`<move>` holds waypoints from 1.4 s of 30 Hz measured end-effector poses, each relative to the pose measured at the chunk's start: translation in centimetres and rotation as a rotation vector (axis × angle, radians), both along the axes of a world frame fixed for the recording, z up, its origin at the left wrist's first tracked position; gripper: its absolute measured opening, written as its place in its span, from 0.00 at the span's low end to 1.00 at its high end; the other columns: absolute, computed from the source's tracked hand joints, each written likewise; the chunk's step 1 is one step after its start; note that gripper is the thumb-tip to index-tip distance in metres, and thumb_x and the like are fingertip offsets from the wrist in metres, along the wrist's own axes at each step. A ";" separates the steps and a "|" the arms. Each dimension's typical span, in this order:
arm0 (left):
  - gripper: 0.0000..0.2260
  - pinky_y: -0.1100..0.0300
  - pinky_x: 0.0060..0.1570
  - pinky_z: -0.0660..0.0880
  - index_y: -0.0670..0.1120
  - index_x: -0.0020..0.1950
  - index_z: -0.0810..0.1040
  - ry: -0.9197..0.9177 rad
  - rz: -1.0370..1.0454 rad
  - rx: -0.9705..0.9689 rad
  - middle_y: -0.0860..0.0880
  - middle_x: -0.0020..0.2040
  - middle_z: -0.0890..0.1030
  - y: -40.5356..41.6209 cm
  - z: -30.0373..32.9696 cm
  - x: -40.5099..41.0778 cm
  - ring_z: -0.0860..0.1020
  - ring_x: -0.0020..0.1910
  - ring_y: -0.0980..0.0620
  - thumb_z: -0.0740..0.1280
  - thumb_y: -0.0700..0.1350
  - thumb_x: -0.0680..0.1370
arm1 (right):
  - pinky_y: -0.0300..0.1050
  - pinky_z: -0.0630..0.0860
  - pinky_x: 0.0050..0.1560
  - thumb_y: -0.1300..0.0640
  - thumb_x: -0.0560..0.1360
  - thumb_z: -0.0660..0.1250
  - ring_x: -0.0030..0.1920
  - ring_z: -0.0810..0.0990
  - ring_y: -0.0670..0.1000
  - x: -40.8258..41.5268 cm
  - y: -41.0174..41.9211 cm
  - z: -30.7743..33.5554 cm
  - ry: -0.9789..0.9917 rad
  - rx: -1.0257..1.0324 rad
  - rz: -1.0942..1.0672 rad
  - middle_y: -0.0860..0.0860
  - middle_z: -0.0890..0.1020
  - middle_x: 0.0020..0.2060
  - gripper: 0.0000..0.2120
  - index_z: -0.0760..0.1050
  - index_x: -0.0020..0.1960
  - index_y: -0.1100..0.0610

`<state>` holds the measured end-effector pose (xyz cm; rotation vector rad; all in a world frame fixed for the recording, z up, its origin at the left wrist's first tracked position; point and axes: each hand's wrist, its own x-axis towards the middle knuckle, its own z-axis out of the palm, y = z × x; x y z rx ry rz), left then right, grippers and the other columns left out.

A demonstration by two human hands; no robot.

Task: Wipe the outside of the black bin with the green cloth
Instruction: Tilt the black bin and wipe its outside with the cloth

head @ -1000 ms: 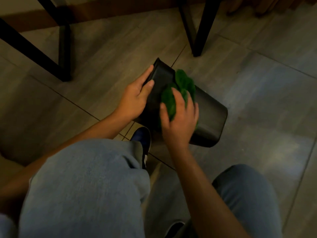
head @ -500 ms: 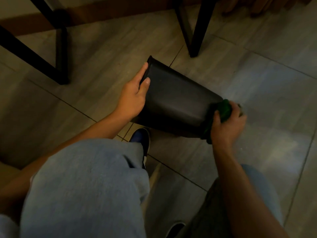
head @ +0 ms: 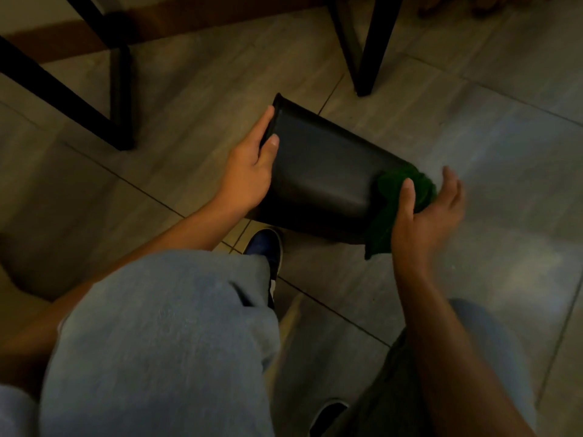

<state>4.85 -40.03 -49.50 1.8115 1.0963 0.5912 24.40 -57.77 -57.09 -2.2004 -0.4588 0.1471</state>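
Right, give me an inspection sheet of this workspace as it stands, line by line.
Surface: grey tiled floor with visible grout lines, dimly lit.
Job's things: black bin tipped on its side above the floor; green cloth bunched against its right end.
Clutter: nothing seen.
Grippers: left hand grips the bin's left edge, thumb on the side wall; right hand presses the cloth to the bin, thumb over it, fingers spread.
Cables: nothing seen.
Surroundings: black furniture legs behind the bin; the person's jeans and dark shoe in the foreground.
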 end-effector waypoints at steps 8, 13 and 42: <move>0.23 0.52 0.76 0.65 0.47 0.82 0.56 0.015 -0.004 0.011 0.46 0.78 0.67 -0.1 -0.3 -0.3 0.67 0.76 0.51 0.56 0.46 0.86 | 0.50 0.65 0.78 0.43 0.81 0.65 0.77 0.68 0.53 0.1 1.2 -1.9 0.053 0.065 0.105 0.54 0.68 0.79 0.28 0.65 0.79 0.48; 0.22 0.53 0.77 0.63 0.47 0.81 0.58 -0.045 0.044 -0.043 0.47 0.79 0.66 -0.5 0.4 0.0 0.65 0.77 0.53 0.55 0.47 0.87 | 0.39 0.59 0.76 0.48 0.83 0.63 0.78 0.67 0.53 -0.8 2.9 -1.1 0.038 0.067 0.141 0.53 0.67 0.79 0.26 0.66 0.79 0.50; 0.24 0.66 0.76 0.59 0.50 0.81 0.60 -0.112 0.112 -0.132 0.52 0.80 0.64 -0.5 0.3 -0.5 0.61 0.77 0.60 0.59 0.50 0.85 | 0.47 0.67 0.72 0.46 0.85 0.61 0.74 0.72 0.56 1.1 1.5 -1.7 0.131 -0.075 -0.032 0.55 0.71 0.76 0.28 0.60 0.82 0.52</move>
